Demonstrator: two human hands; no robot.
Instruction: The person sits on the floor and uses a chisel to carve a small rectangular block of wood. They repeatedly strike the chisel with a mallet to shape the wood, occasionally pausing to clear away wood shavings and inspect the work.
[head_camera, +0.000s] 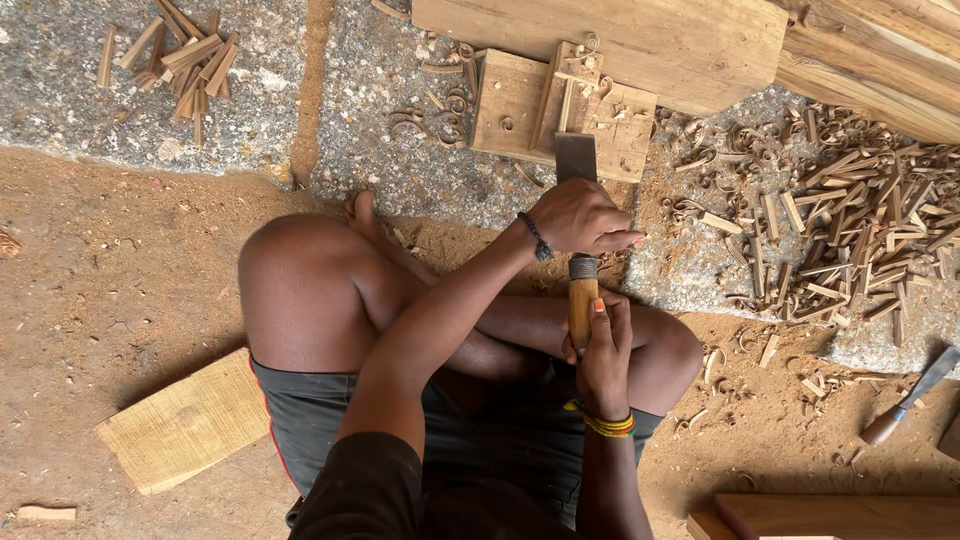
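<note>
Right hand (603, 358) clamps chisel (580, 235) handle at 6 o'clock, left hand (580, 217) closed over its stiff blade; likely heavy, rigid.

left hand (582, 217) curled palm-down ahead, right hand (603, 350) fisted nearer, forearms converging over crossed legs

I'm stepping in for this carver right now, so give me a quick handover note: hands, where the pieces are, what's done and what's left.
Left hand: gripping the chisel low, near the blade.
Right hand: around the wooden handle.
The blade rests on a small wood strip on the block.
Done: a pile of cut strips to the right, a smaller pile far left, shavings around.
Left: the strip under the blade is still on the block. A spare chisel lies at right.
</note>
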